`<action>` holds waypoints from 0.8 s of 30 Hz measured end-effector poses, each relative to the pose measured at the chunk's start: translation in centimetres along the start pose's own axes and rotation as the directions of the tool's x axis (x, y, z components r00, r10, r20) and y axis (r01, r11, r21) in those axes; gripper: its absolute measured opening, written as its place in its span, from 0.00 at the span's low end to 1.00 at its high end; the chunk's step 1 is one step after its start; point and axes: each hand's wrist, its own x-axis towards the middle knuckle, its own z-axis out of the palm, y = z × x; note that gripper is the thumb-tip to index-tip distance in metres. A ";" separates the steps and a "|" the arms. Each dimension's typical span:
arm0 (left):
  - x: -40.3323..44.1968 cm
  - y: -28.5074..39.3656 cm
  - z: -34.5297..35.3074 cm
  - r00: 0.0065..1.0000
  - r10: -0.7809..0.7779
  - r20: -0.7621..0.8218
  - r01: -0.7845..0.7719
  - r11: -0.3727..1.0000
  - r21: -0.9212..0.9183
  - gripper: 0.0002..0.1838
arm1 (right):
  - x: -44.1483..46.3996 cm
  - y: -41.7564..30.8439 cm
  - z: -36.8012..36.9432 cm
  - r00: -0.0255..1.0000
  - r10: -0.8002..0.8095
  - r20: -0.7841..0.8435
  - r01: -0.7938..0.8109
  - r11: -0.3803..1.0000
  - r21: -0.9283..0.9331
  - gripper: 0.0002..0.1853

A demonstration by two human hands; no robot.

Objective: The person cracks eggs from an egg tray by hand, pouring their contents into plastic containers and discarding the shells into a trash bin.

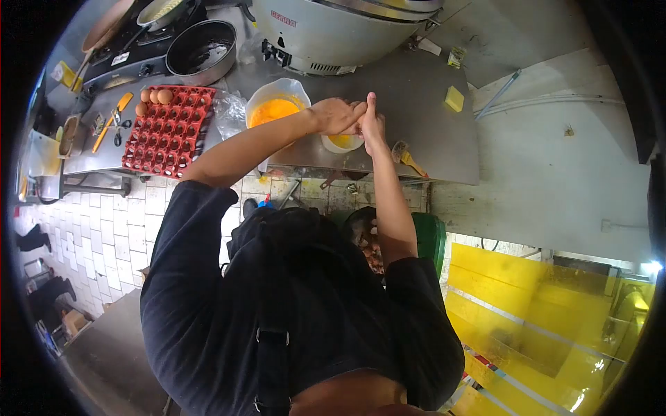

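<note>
Both hands are together over a small bowl (343,143) that holds something yellow. My left hand (336,116) reaches in from the left with its fingers bent towards the other hand. My right hand (373,125) has its thumb raised, and its fingers meet those of the left hand. What lies between the fingers, if anything, is hidden. Just left of the hands, a larger white container (281,89) holds orange-yellow liquid. A brush (409,159) with a yellow handle lies to the right of the small bowl.
A red egg tray (170,132) with several eggs (159,96) sits on the left. Behind stand a black pan (201,55) and a large metal cooker (340,35). A yellow sponge (454,99) is at the right. Below the table edge is a green bin (430,243).
</note>
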 end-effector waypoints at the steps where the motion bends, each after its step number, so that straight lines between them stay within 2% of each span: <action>1: -0.1 -0.1 0.1 1.000 -0.003 -0.002 0.003 1.000 -0.003 0.26 | 0.1 0.1 0.0 1.000 0.005 -0.008 -0.005 1.000 -0.022 0.42; 2: 0.0 -0.3 0.0 1.000 0.007 0.009 -0.007 1.000 -0.007 0.26 | 0.1 0.1 0.1 1.000 0.004 -0.006 -0.004 1.000 -0.027 0.42; 4: -0.1 -0.4 -0.2 1.000 0.012 0.015 -0.012 1.000 -0.009 0.27 | 0.1 0.0 0.2 0.995 -0.044 -0.093 0.029 0.987 -0.159 0.43; 5: -0.1 -0.3 -0.2 0.999 -0.014 0.032 0.016 0.998 -0.067 0.27 | -0.2 -0.3 0.4 0.995 -0.048 -0.087 0.034 0.986 -0.164 0.43; 7: -0.1 -0.6 -0.5 0.998 -0.044 0.045 0.049 0.992 -0.117 0.27 | -0.8 -1.0 0.7 0.909 -0.383 -0.163 0.266 0.835 -0.482 0.42; 8: -0.1 -0.7 -0.6 0.999 -0.037 0.023 0.040 0.989 -0.144 0.28 | -1.1 -1.2 0.8 0.909 -0.386 -0.158 0.271 0.833 -0.483 0.42; 10: -0.1 -1.0 -0.8 0.999 -0.036 0.000 0.036 0.985 -0.171 0.29 | -1.6 -1.7 0.8 0.858 -0.496 -0.136 0.342 0.747 -0.571 0.47; 11: -0.1 -1.3 -0.8 1.000 -0.018 0.002 0.018 0.987 -0.162 0.29 | -1.6 -1.7 0.7 0.859 -0.494 -0.131 0.342 0.747 -0.571 0.47; 13: -0.2 -1.5 -0.6 1.000 -0.005 0.001 0.005 0.988 -0.156 0.28 | -1.8 -1.7 0.6 0.852 -0.516 -0.088 0.330 0.660 -0.675 0.37; 14: -0.2 -1.6 -0.8 1.000 -0.013 0.010 0.014 0.994 -0.107 0.28 | -1.9 -1.7 0.5 0.852 -0.517 -0.084 0.332 0.658 -0.676 0.37; 16: -0.2 -1.6 -1.2 1.000 -0.022 0.017 0.023 0.998 -0.056 0.27 | -2.1 -1.6 0.3 0.759 -0.645 -0.083 0.323 0.485 -0.813 0.34; 17: -0.2 -1.6 -1.3 0.998 -0.044 0.040 0.045 0.999 -0.027 0.28 | -1.6 -1.3 0.2 0.759 -0.646 -0.081 0.324 0.483 -0.813 0.34; 19: 0.0 -1.2 -1.2 0.996 -0.066 0.063 0.066 0.998 -0.001 0.28 | -0.4 0.0 -0.2 0.599 -0.800 -0.021 0.583 0.454 -0.674 0.30; 20: 0.2 -0.8 -1.0 0.997 -0.073 0.032 0.075 0.996 -0.050 0.31 | -0.1 0.9 -0.4 0.601 -0.799 -0.021 0.583 0.455 -0.673 0.30; 21: 0.4 -0.5 -0.6 0.996 -0.086 0.001 0.086 0.992 -0.097 0.34 | 0.0 1.6 -0.5 0.717 -0.688 -0.113 0.529 0.643 -0.554 0.27; 22: 0.7 0.1 0.4 0.979 -0.005 -0.202 -0.041 0.975 -0.220 0.31 | 0.2 2.2 -0.4 0.819 -0.547 -0.172 0.446 0.797 -0.406 0.25; 23: 1.0 0.4 1.4 0.914 0.039 -0.403 -0.171 0.939 -0.297 0.29 | -0.6 2.1 0.0 0.869 -0.429 -0.246 0.411 0.903 -0.123 0.25; 24: 1.0 1.4 1.2 0.923 -0.012 -0.386 -0.151 0.908 -0.391 0.33 | -1.8 2.3 0.5 0.924 -0.284 -0.255 0.335 0.925 0.182 0.26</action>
